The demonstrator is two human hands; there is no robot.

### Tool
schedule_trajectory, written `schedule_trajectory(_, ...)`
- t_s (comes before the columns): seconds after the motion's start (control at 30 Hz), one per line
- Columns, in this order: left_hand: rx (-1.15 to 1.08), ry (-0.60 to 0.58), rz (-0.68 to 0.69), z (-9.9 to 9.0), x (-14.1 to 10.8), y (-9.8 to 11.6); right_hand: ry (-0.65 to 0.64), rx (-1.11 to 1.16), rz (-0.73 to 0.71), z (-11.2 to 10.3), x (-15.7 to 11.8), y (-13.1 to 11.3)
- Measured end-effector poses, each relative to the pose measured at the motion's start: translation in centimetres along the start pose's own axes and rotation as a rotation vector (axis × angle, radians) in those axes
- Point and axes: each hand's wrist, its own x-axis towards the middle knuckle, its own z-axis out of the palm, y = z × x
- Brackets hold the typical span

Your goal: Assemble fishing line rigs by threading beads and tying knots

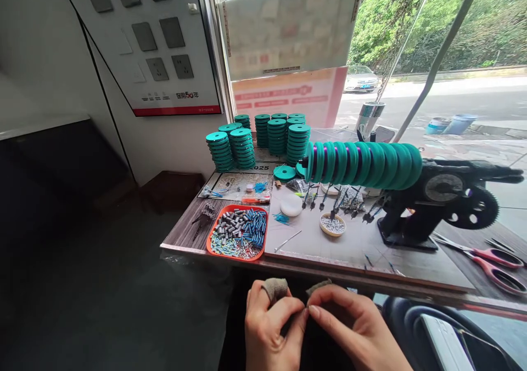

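My left hand (272, 327) and my right hand (354, 321) meet below the table's front edge, thumb and index finger of each pinched together. What lies between the fingertips is too small to make out. Cloth-like wraps cover a finger on each hand. Above them on the table, an orange tray (209, 245) holds metal cylinders, blue springs and small beads. A small round dish (332, 234) of pale beads stands to its right. Green discs (362, 165) sit in a row on a black hand-cranked machine (428, 212), with short dark lines hanging beneath.
Stacks of green spools (278, 136) stand at the back by the window. Red-handled scissors (496, 266) lie at the right. A white lid (290, 205) and a thin metal rod (288, 241) lie on the board. A phone (447, 341) rests at lower right.
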Motion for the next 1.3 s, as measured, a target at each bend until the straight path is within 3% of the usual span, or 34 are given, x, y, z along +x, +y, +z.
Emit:
schedule_trajectory(0.2,0.013,0.054,0.073,0.3,0.0,0.1,-0.023,-0.037,-0.024,0.1,-0.3,0.6)
schedule_trajectory(0.33,0.013,0.024,0.078,0.5,-0.1,0.3,-0.033,-0.015,-0.020,0.2,-0.1,0.3)
schedule_trajectory(0.47,-0.003,-0.013,0.001,-0.1,0.3,0.4,-0.013,-0.034,-0.060,-0.1,-0.2,0.1)
schedule_trajectory(0.57,-0.115,-0.119,-0.233,-0.9,0.9,0.3,0.065,-0.147,-0.238,-0.7,-0.3,0.3)
schedule_trajectory(0.7,-0.661,-0.330,-0.733,-0.9,1.5,0.1,0.182,-0.372,-0.675,-0.8,-0.5,1.5)
schedule_trajectory(0.8,-1.036,-0.318,-1.025,-0.2,1.4,0.2,0.210,-0.490,-0.862,-0.1,-0.8,2.5)
schedule_trajectory(0.87,-1.155,-0.284,-1.087,0.2,1.4,0.5,0.204,-0.505,-0.873,0.2,-1.0,2.7)
schedule_trajectory(0.97,-1.223,-0.180,-1.062,-0.1,1.9,0.7,0.192,-0.466,-0.841,-0.1,-0.6,2.1)
schedule_trajectory(1.07,-1.056,-0.045,-0.930,-0.8,2.6,0.7,0.210,-0.659,-0.756,-1.3,1.5,1.5)
schedule_trajectory(1.17,-0.795,-0.021,-0.736,-1.4,2.7,0.5,0.270,-0.912,-0.649,-2.4,4.9,1.9)
schedule_trajectory(1.3,-0.639,-0.015,-0.615,-1.4,2.0,-0.3,0.245,-1.013,-0.611,-2.8,8.7,3.2)
